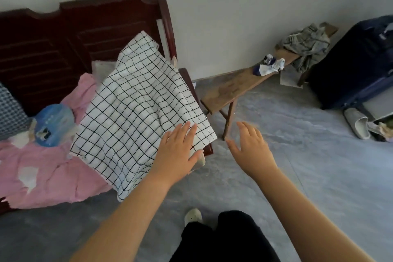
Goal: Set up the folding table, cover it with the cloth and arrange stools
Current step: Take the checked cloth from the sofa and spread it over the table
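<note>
the cloth, white with a black grid, lay spread on the bed, draped over the pink bedding and hanging past the bed's near edge at its foot corner. the left hand rested flat on the cloth's near corner, fingers stretched out and together, its grip wide open and closed round nothing, though the thumb touched a pale edge of something just under the cloth corner. the right hand hovered over the grey floor just beside the bed's corner, fingers spread, its grip open and empty, apart from the cloth.

a blue packet sat on the bedding near the cloth's left edge. the dark red headboard stood against the white wall. beyond the bed's foot a wooden counter ran along the wall, with socks near its middle and grey clothes heaped at its far end. a dark suitcase stood past that far end, and a pale slipper lay on the floor by it. the person's dark trousers and one pale shoe showed below.
</note>
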`<act>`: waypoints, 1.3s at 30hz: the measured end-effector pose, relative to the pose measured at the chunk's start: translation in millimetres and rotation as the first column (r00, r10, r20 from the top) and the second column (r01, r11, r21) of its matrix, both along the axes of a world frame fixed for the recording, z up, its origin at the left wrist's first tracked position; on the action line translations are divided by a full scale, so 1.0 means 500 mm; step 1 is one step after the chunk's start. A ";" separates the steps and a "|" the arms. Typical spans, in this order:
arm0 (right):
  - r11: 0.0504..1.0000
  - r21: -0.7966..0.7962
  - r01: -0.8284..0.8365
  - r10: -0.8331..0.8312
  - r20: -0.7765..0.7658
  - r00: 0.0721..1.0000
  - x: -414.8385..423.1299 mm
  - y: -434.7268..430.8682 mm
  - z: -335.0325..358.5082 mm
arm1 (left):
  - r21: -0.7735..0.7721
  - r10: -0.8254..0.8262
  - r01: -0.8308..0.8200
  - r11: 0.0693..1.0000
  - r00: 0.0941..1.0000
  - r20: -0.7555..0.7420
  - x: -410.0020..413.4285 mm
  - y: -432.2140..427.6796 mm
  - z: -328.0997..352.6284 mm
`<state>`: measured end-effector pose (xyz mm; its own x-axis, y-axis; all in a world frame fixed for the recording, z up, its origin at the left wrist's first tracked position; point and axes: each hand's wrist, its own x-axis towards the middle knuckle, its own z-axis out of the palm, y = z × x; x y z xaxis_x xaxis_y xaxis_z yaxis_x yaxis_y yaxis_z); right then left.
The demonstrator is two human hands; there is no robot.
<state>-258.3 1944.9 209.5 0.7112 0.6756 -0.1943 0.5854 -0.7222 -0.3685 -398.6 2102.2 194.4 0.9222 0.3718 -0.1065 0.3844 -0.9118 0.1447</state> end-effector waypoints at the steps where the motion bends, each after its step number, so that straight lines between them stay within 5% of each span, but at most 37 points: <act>1: 1.000 -0.009 0.012 -0.012 -0.022 1.000 0.019 0.013 -0.011 | -0.001 -0.023 0.023 1.000 1.000 -0.002 0.022 0.021 -0.009; 16: 0.974 -0.187 -0.125 0.066 -0.291 0.954 0.304 0.267 -0.289 | -0.042 -0.114 0.107 0.993 0.943 -0.312 0.291 0.222 -0.250; 23: 0.954 -0.282 -0.104 -0.051 -0.491 0.870 0.340 0.339 -0.446 | -0.183 -0.176 0.116 0.976 0.915 -0.363 0.374 0.295 -0.353; 39: 0.953 -0.300 -0.043 -0.176 -0.663 0.728 0.360 0.352 -0.653 | -0.145 -0.464 0.449 0.882 0.771 -0.436 0.514 0.409 -0.524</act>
<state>-78.1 2120.7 -117.2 0.3559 0.4707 -0.8073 0.2047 -0.8822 -0.4241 -141.8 2306.6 -67.7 0.8299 -0.0913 -0.5504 -0.0477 -0.9945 0.0931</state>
